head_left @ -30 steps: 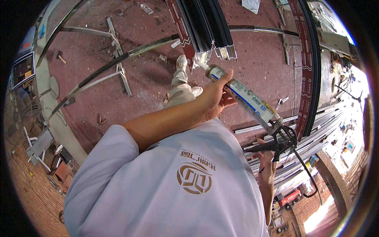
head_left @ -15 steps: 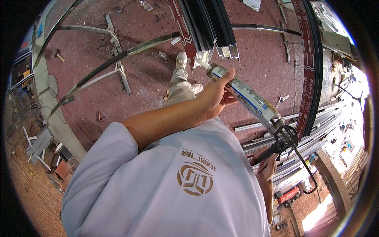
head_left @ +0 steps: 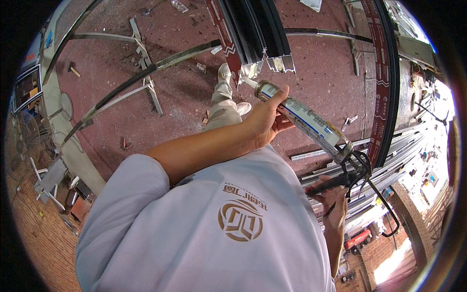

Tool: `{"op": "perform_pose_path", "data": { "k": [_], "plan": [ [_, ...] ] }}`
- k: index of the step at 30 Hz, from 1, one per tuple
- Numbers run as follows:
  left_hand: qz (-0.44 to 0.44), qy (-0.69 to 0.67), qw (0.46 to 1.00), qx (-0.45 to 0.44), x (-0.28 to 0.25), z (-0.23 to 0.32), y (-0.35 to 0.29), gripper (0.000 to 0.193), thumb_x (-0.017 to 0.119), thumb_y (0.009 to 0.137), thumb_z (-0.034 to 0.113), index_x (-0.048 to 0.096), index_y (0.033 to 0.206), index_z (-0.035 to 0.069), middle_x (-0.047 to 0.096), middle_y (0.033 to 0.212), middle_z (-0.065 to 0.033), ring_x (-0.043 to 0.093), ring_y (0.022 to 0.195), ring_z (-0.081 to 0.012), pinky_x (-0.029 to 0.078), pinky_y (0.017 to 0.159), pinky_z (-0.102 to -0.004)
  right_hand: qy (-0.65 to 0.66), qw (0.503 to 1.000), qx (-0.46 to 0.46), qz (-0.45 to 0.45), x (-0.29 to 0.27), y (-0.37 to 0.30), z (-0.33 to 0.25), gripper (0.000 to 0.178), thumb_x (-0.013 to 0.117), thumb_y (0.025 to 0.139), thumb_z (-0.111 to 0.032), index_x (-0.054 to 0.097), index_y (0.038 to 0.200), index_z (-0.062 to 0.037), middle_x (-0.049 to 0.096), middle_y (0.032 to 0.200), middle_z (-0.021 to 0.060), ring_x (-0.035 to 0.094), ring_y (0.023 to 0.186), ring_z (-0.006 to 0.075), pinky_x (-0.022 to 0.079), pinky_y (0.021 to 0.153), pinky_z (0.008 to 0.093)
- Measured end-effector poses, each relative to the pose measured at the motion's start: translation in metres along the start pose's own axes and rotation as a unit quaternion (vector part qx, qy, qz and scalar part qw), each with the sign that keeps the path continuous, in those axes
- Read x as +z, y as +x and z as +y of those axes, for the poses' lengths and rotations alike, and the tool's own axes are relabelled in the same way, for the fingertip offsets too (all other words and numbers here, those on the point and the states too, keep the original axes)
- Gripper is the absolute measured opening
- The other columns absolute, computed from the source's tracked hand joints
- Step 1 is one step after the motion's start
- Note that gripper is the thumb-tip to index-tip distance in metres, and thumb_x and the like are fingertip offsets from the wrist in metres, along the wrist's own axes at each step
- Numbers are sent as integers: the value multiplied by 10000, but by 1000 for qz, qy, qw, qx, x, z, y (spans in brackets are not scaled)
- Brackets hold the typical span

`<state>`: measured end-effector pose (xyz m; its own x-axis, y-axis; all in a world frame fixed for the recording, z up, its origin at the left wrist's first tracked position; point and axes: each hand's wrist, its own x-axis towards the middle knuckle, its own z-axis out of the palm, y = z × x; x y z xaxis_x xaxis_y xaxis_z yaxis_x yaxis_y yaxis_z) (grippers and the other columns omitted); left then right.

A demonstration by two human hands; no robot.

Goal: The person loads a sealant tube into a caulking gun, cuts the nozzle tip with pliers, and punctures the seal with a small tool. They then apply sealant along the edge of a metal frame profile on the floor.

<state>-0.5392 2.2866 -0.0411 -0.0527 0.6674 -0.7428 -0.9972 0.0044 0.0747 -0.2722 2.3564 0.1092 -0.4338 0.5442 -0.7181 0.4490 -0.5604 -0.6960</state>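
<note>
A caulking gun (head_left: 306, 119) with a white and blue labelled cartridge lies slantwise between my hands. Near its front end, my left hand (head_left: 269, 117) is closed around the cartridge, thumb on top. My right hand (head_left: 333, 197) grips the black handle at the rear, its fingers partly hidden behind the handle. The pale nozzle tip (head_left: 247, 81) meets the cut end of a black metal profile (head_left: 253, 34), where whitish material shows in the hollow. I cannot tell whether sealant is flowing.
Another long profile (head_left: 382, 97) with red film stands to the right. Trestle supports (head_left: 146, 63) and rails cross the reddish floor on the left. A hammer (head_left: 74, 69) lies at far left. Stacked metal profiles (head_left: 389, 151) fill the right side, with a red machine (head_left: 357, 239) beyond.
The rear of the caulking gun has shifted slightly right, and my right hand with it. My left hand and the nozzle have hardly moved.
</note>
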Motion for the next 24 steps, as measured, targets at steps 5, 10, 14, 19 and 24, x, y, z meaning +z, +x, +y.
{"op": "perform_pose_path", "data": {
  "k": [5,10,14,19,24],
  "plan": [
    [3,14,1000,-3,0,-1,0,449,651,965,546,585,976,103,684,945,-75,722,942,-218,588,942,-435,-6,999,-25,-23,1,1,4,787,422,987,-696,574,1203,46,660,986,194,679,919,328,537,869,449],
    [-1,23,1000,-5,-1,-1,-1,445,654,964,542,584,972,102,685,926,-67,723,933,-215,592,935,-444,1,999,-44,11,0,-1,18,753,405,960,-754,550,968,-15,547,806,105,577,687,266,490,672,398],
    [-3,22,1000,0,-3,-2,0,434,656,967,532,580,964,104,685,914,-61,725,910,-212,599,921,-446,3,999,-27,45,-2,-3,23,744,411,953,-762,555,866,-37,510,758,82,542,591,230,476,610,358],
    [-16,14,1000,1,-6,-3,2,413,651,975,520,580,963,112,684,914,-60,725,892,-208,606,900,-437,10,999,-44,6,-5,-2,22,691,493,945,-730,559,923,-43,520,734,75,557,549,200,464,482,329],
    [-20,16,1000,-4,-6,-3,1,409,646,979,519,580,962,116,682,909,-57,720,899,-203,605,892,-421,-8,999,-40,36,-1,-3,21,692,477,947,-738,532,825,-59,473,647,55,477,448,171,423,438,303]
  ]
}}
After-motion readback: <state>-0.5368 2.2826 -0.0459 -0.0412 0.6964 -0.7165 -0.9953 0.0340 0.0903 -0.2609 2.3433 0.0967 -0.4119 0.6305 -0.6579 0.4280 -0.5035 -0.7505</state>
